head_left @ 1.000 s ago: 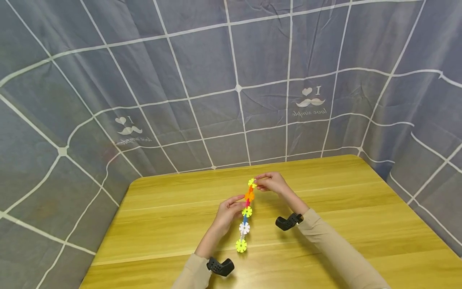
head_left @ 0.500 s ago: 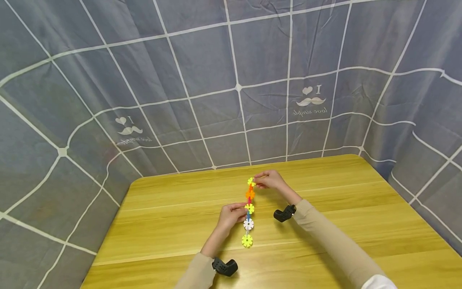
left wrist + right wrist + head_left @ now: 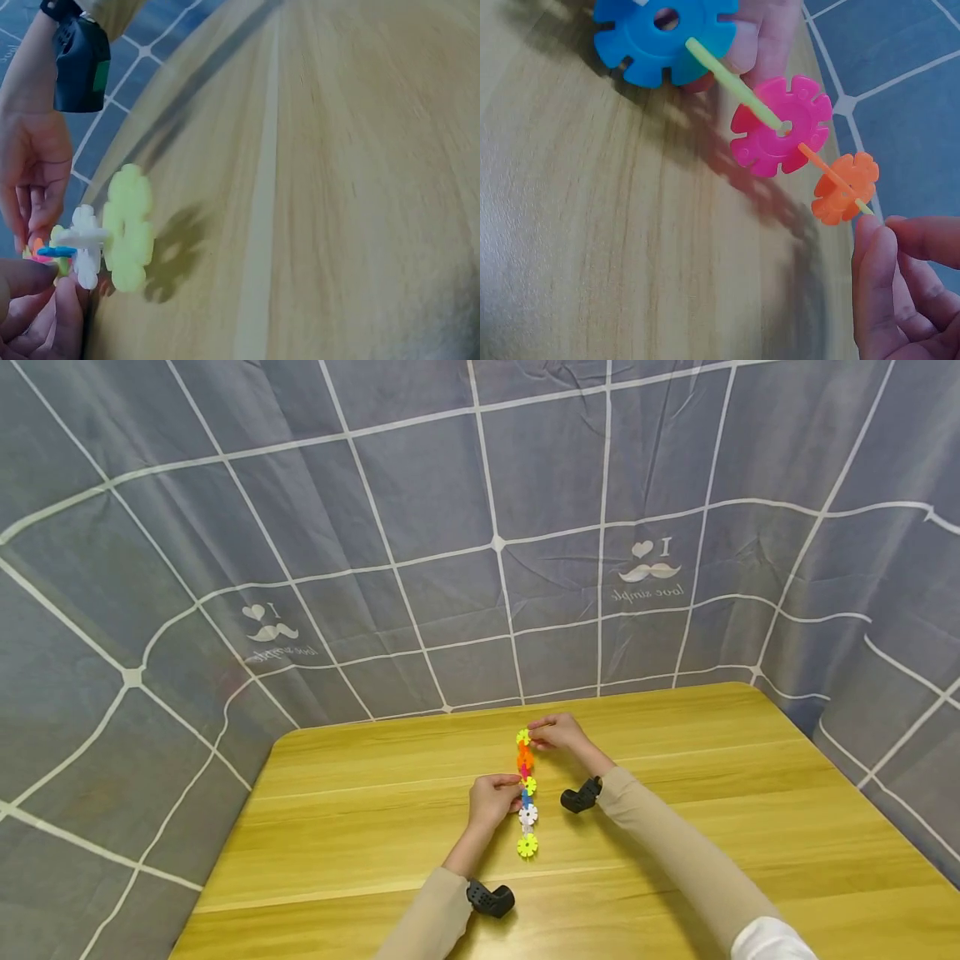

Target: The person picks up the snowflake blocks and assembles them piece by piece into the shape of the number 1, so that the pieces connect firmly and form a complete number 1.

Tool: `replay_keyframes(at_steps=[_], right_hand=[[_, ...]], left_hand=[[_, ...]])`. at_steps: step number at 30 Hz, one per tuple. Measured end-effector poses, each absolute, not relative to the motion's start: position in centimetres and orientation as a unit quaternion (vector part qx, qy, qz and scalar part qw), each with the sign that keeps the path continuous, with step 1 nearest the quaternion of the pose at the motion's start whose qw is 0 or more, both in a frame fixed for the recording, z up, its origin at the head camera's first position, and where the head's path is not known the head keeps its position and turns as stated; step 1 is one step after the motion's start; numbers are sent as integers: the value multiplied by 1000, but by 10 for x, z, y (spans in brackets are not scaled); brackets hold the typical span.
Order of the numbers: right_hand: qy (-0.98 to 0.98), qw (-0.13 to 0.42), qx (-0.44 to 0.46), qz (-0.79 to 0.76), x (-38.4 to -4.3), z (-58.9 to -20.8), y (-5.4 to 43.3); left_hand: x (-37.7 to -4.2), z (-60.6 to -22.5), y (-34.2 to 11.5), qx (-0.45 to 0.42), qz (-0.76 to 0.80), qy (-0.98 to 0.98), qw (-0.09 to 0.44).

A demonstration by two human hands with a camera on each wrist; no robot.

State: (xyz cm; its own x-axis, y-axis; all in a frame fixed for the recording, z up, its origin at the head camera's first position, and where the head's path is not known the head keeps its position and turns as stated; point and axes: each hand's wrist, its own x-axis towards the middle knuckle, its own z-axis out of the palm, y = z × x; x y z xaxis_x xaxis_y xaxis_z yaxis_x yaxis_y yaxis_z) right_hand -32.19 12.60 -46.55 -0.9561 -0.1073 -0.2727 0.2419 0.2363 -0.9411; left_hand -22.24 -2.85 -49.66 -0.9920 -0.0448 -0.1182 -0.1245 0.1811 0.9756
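A chain of slotted plastic snowflake discs stretches away from me between both hands, each disc set crosswise into its neighbour. My left hand [image 3: 491, 799] pinches it near the middle yellow disc [image 3: 530, 786], between the pink and blue ones. At the far end, my right hand [image 3: 558, 732] pinches a yellow disc [image 3: 522, 737] with thumb and fingertips. The near end carries a white disc [image 3: 88, 255] and a larger-looking yellow disc [image 3: 129, 225]. In the right wrist view a blue disc [image 3: 641, 45], a pink disc [image 3: 799, 124] and an orange disc [image 3: 855, 184] follow one another.
The wooden table [image 3: 360, 827] lies under both arms, and the chain casts a shadow on it. A grey curtain with white lines [image 3: 427, 543] hangs behind the table and along its sides. Black wrist cameras [image 3: 491, 900] sit on both wrists.
The near end of the chain has swung right and away from me, so the chain runs straighter. My left hand has moved right, from near the pink disc to the middle yellow one. The right hand barely moved.
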Motion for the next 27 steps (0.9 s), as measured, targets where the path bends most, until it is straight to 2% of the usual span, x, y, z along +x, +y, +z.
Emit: replay_keyframes(at_steps=[9,20,27], right_hand=[[776,132,50,-615,-325,-472,124],[798,122,43,-589,-322,-476,124],[816,130,-11,-564,-319,-470,127]], left_hand=[[-222,-490,-24,-38,587,808,14],[-220,-487,-24,-38,565,824,33],[-223,-482,-27,-44,555,829,45]])
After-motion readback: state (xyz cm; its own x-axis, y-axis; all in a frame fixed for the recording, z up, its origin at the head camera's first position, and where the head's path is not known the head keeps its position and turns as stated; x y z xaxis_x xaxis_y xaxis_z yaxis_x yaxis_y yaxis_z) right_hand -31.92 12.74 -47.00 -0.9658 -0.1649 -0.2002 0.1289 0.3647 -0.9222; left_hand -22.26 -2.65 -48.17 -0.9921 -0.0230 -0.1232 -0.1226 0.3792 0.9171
